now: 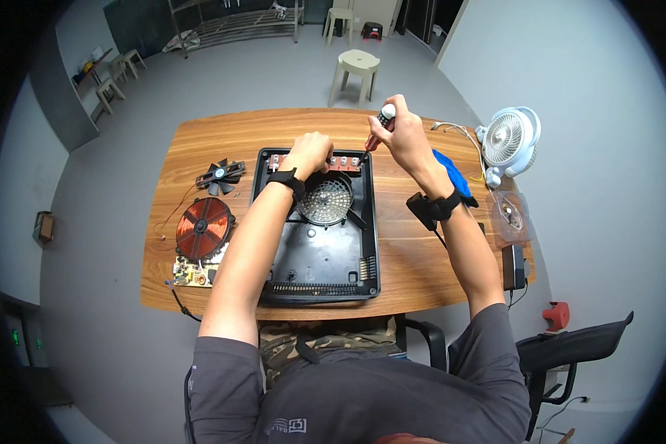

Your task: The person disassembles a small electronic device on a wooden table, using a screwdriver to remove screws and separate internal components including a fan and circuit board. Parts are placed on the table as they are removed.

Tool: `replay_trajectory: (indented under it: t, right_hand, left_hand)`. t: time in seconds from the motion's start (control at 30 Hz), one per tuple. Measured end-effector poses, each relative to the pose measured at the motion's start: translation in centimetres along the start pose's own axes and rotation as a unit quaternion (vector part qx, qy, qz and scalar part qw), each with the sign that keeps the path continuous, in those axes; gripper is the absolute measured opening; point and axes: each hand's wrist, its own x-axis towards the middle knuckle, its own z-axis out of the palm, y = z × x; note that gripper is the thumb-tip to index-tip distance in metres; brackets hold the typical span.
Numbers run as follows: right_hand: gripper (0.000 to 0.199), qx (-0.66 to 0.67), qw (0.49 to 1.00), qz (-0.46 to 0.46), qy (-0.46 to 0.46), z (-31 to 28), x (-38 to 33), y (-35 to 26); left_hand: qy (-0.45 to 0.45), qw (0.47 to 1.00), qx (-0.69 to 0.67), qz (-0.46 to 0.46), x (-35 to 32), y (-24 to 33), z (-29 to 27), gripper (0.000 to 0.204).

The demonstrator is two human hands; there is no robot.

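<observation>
My right hand (pixel 408 139) is closed round the handle of a screwdriver (pixel 382 121). Its shaft slants down to the right end of a narrow reddish-brown circuit board (pixel 346 164), which lies along the far edge of a black appliance housing (pixel 318 255). Curled over the middle of that board is my left hand (pixel 312 152), fingertips at its near edge and partly hidden. A round grille (pixel 325 202) sits in the housing floor just below my left hand. Whether the screwdriver tip touches a screw is too small to tell.
Left of the housing lie a black fan (pixel 221 176), a copper coil (pixel 203 229) and a yellowish circuit board (pixel 193 274). At the right are a blue cloth (pixel 451 172), a white desk fan (pixel 508 140) and a clear plastic container (pixel 510 218). A stool (pixel 359 65) stands beyond the table.
</observation>
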Motion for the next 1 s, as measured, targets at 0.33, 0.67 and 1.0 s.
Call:
replay_trajectory:
  t: [0.33, 0.67, 1.0]
  right_hand:
    - [0.038, -0.004, 1.000, 0.009, -0.003, 1.6, 0.2, 2.7]
    - [0.039, -0.036, 0.999, 0.018, -0.002, 1.8, 0.2, 2.8]
    - [0.039, -0.033, 0.999, 0.017, 0.009, 1.5, 0.3, 2.9]
  left_hand:
    - [-0.012, 1.000, 0.007, -0.003, 0.1, 0.1, -0.1, 0.034]
    - [-0.001, 1.000, 0.000, 0.008, 0.2, -0.2, 0.2, 0.034]
    - [0.000, 1.000, -0.005, 0.008, 0.1, -0.3, 0.3, 0.035]
